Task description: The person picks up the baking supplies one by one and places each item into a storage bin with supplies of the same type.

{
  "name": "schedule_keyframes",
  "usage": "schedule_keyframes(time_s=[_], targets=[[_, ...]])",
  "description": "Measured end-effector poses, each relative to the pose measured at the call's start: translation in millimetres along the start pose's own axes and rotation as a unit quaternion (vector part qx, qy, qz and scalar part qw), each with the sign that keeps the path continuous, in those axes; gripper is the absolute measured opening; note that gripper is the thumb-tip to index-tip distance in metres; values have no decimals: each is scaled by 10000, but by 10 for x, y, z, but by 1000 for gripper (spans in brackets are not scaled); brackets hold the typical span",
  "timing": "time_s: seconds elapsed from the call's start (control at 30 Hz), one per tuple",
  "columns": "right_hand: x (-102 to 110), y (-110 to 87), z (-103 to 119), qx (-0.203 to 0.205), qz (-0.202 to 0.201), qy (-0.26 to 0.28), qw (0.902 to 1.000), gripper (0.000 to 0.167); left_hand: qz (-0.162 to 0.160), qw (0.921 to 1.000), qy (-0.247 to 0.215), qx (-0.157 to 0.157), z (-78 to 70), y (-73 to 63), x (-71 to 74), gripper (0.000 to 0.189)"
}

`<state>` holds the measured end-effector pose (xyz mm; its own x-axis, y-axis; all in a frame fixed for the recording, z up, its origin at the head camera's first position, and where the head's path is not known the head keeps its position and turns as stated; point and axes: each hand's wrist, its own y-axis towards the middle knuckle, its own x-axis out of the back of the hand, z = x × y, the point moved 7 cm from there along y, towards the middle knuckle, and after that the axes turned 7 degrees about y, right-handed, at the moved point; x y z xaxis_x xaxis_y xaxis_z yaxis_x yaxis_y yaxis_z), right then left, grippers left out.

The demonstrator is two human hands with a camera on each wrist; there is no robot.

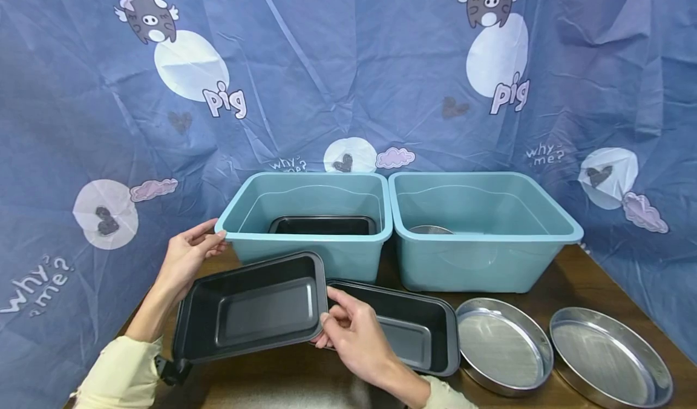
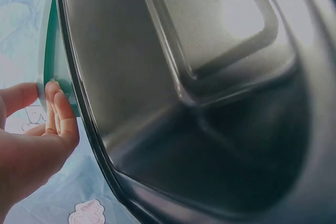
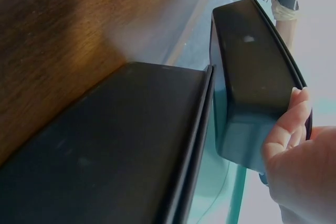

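Observation:
A black loaf pan point(image 1: 267, 309) is raised at a tilt in front of the left blue-green plastic bin point(image 1: 305, 255). My right hand point(image 1: 356, 336) pinches its right end by the rim, thumb inside and fingers beneath, as the right wrist view also shows. My left hand point(image 1: 187, 258) is at the bin's front left corner; in the left wrist view its thumb and fingers point(image 2: 64, 114) pinch the bin's rim point(image 2: 46, 51). Another black loaf pan point(image 1: 443, 330) lies on the table behind my right hand, partly hidden. Inside the left bin sits a black pan point(image 1: 327, 225).
A second blue-green bin point(image 1: 468, 264) stands beside the first, with a round metal pan point(image 1: 431, 230) partly visible inside. Two round metal pans point(image 1: 503, 348) point(image 1: 610, 357) lie at the right on the brown wooden table point(image 1: 572, 270). Patterned blue cloth point(image 1: 348, 82) hangs behind.

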<state>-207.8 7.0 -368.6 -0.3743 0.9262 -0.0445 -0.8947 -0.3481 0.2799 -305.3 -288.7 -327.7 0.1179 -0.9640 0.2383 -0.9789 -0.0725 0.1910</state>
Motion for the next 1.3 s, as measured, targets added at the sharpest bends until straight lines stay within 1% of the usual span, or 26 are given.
schedule_keyframes(time_s=[0.1,0.3,0.53,0.7,0.9,1.03,1.2,1.3], targets=[[23,-8,-1,-50,-15,26,10000,48,1,10000,18,-20,2,0,11,61],[81,-33,9,-100,-73,68,9999,47,-2,9999,-143,-44,6,-6,9,62],[167,-43,35,0,-118,266,9996,46,-54,9997,-237,-61,14,-9,6,61],[222,-55,47,30,-155,290,9995,46,-69,9997,-210,-92,13,-2,7,60],[270,-88,80,-24,-136,323,9994,46,-80,9998,82,-158,18,-1,21,59],[312,-104,122,-17,-121,330,9994,47,-110,9997,150,-182,20,-2,29,60],[404,-115,217,76,-172,290,9994,47,-99,9999,-22,-136,35,3,21,61],[460,-122,277,169,-214,245,9993,47,-97,9999,-15,-93,45,8,18,60]])
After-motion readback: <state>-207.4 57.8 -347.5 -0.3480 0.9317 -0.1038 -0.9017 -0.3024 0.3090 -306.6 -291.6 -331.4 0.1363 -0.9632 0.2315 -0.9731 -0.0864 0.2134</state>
